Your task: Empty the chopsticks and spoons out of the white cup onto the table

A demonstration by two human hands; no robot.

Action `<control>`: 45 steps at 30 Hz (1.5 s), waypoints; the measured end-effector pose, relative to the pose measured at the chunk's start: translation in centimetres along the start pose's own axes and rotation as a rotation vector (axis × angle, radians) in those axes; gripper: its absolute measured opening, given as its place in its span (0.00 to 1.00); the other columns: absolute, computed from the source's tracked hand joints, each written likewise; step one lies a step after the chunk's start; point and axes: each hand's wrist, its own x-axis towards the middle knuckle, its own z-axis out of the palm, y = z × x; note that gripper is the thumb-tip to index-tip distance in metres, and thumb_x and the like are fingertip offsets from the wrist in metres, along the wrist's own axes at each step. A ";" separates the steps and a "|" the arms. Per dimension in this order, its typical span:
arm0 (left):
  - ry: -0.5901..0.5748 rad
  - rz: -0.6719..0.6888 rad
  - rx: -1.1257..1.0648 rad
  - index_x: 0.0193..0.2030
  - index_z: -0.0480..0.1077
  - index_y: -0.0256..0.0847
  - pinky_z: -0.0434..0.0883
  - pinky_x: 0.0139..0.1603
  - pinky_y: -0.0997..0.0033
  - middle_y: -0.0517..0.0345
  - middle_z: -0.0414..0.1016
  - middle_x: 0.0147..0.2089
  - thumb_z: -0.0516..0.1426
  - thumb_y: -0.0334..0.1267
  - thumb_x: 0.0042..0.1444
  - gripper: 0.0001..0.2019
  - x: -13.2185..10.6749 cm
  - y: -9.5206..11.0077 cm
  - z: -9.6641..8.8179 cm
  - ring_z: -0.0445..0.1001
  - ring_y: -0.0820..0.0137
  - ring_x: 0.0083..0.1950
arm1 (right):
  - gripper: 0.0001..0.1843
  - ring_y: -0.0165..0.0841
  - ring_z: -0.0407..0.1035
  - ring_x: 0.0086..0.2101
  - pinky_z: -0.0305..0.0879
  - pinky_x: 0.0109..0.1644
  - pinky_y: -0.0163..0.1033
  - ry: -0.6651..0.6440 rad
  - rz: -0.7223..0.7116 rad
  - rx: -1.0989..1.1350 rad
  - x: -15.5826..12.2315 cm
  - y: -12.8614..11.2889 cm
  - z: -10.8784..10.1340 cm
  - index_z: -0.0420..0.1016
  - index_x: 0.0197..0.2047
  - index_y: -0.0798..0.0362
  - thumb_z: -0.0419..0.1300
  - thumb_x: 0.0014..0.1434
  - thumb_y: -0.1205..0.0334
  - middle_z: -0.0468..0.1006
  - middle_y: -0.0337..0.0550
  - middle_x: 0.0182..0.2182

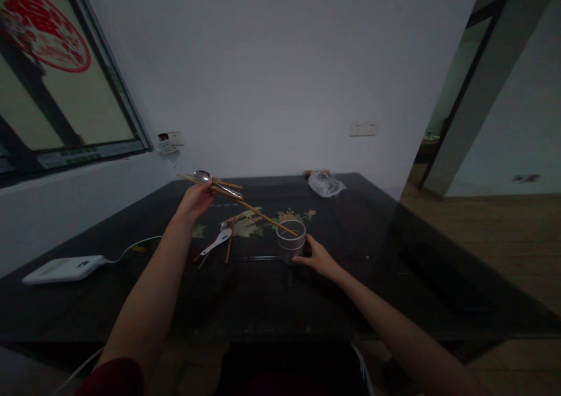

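Raised above the table's left half, my left hand [197,200] is closed around a metal spoon [228,191] and several wooden chopsticks [258,212]. One long chopstick slants down to the right, its tip at the mouth of a clear cup [291,243]. My right hand [319,257] grips the cup's right side, thumb in front; the cup stands upright. Below the left hand, a white ceramic spoon [216,242] lies on the tabletop, with a few more chopsticks [229,248] and what looks like another metal spoon [224,225] beside it.
The dark glossy table [254,302] has a floral pattern in its middle. A crumpled plastic bag [325,184] lies at the back right. On the left sits a white device [63,269] with a cable [131,245]. A wall [272,80] borders the far edge.
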 end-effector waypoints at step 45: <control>-0.065 -0.256 1.339 0.19 0.71 0.39 0.67 0.32 0.73 0.54 0.74 0.24 0.62 0.38 0.35 0.06 4.2 -8.4 -11.9 0.74 0.61 0.35 | 0.35 0.43 0.67 0.52 0.62 0.57 0.50 -0.003 0.014 0.045 -0.1 -0.5 0.0 0.62 0.54 0.53 0.69 0.45 0.55 0.71 0.52 0.52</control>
